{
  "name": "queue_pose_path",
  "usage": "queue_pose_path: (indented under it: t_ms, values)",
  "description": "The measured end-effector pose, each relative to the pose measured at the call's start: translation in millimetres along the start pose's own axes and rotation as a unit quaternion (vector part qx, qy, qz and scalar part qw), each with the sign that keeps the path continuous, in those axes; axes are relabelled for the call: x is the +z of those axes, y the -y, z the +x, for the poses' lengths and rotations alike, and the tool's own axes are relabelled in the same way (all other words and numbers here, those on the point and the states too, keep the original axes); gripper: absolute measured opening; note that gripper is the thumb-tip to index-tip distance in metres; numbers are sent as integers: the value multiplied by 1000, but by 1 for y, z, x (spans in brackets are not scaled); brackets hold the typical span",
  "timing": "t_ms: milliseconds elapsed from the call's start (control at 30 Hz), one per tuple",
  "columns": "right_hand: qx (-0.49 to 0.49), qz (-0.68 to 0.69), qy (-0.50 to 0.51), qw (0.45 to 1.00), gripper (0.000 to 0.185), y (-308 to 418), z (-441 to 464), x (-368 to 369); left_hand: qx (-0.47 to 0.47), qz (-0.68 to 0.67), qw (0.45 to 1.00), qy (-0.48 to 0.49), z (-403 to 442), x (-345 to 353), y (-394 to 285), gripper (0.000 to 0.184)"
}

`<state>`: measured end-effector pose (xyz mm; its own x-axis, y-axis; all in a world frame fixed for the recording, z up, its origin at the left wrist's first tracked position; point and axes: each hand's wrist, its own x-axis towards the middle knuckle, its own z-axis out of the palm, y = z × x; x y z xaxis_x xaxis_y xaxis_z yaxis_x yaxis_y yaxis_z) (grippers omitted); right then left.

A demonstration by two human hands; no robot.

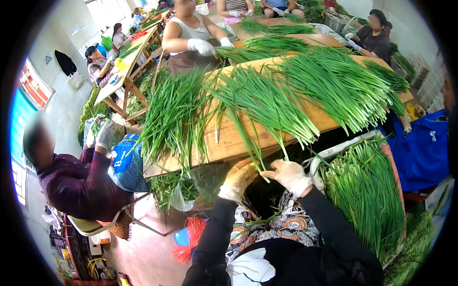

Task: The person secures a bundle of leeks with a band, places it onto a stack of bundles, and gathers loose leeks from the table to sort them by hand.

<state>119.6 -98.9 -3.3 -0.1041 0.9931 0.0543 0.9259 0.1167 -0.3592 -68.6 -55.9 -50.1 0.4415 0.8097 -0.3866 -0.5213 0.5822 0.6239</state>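
Observation:
Both my hands wear pale gloves and meet at the near edge of the wooden table (229, 136). A few garlic chives (252, 148) slant down from the table, their pale ends between my hands. My left hand (240, 179), its glove stained yellowish, is closed around these stalks. Close to the white stalk ends, my right hand (289, 176) has thumb and forefinger drawn together; whether a stalk is pinched there is too small to see. Just beyond my hands lies a spread pile of chives (267, 100), beside a thicker heap (338, 86) with its white ends toward me.
A crate of chives (365, 195) stands at my right, near a blue cloth bag (420, 152). At my left sits a co-worker in a dark sleeve (86, 186). Across the table is another person with white gloves (202, 46). A red plastic bundle (191, 238) lies on the floor.

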Motion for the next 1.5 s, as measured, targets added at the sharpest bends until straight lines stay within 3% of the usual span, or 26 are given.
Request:
queue_pose_path:
  t_ms: [67,100,133,200,267,333,400,433,500,667,733,867,933,1000,1067,1133,1167,1200,1233,1267,1300,1333,1367,1433,1467,1500]
  values:
    - [12,121,-19,992,39,2,11,28,-18,47,996,74,11,-10,2,39]
    - [52,315,84,944,36,-3,20,45,-19,46,996,75,10,-9,3,39]
    - [52,314,84,944,36,-11,18,56,-27,39,998,31,8,-7,2,42]
    - [83,596,167,781,37,-3,17,47,-33,30,999,-16,7,-4,1,44]
    - [82,632,203,744,38,-1,11,42,-12,19,997,70,5,-4,1,47]
    - [44,668,203,715,38,-3,9,45,-20,17,997,69,6,-1,-1,49]
    - [42,656,206,725,39,-2,7,46,-29,-5,993,116,9,4,-4,48]
    - [48,618,208,757,37,-1,4,45,-62,9,995,82,10,8,-6,43]
    - [81,537,208,814,33,-1,0,46,-66,30,991,110,22,0,-2,40]
    - [129,650,71,745,27,-7,-8,52,-32,44,992,112,22,3,3,30]
    - [40,420,-4,907,24,-3,-1,48,-43,60,994,84,20,6,7,25]
    - [87,543,103,829,17,-13,8,47,-59,42,994,78,19,-3,10,14]
    - [65,570,75,816,15,-14,6,53,-85,25,992,87,13,-5,8,11]
    - [90,613,-2,785,14,-9,3,46,-45,3,998,46,5,-5,9,13]
    - [136,612,-10,779,16,-7,-3,33,-51,-7,997,50,0,-11,8,13]
    - [126,691,-53,710,11,-6,-14,16,-71,11,996,61,2,-29,11,19]
    - [90,713,-42,694,10,0,-21,-7,-70,31,995,61,0,-30,10,29]
    - [-53,626,-95,772,9,-4,-27,-14,-71,32,995,61,-2,-31,9,29]
    - [-183,529,-173,810,8,-9,-33,-20,-77,30,995,51,-3,-32,8,35]
    - [-322,467,-223,793,9,-12,-35,-33,-84,28,995,41,-4,-30,6,42]
    - [-275,670,-82,685,10,-15,-46,-38,-87,38,995,19,-6,-19,5,46]
    - [-207,822,64,526,11,-24,-58,-41,-89,40,995,22,-4,-17,7,46]
    - [-150,711,260,636,13,-44,-60,-57,-86,89,992,32,-1,-15,10,44]
    - [-26,373,271,887,45,-44,-51,-48,-89,166,982,14,6,-7,18,40]
    - [48,170,238,955,58,-52,-44,-32,-97,171,980,14,15,-7,25,38]
    - [157,57,209,964,76,-42,-25,-40,-103,190,976,34,19,-1,25,36]
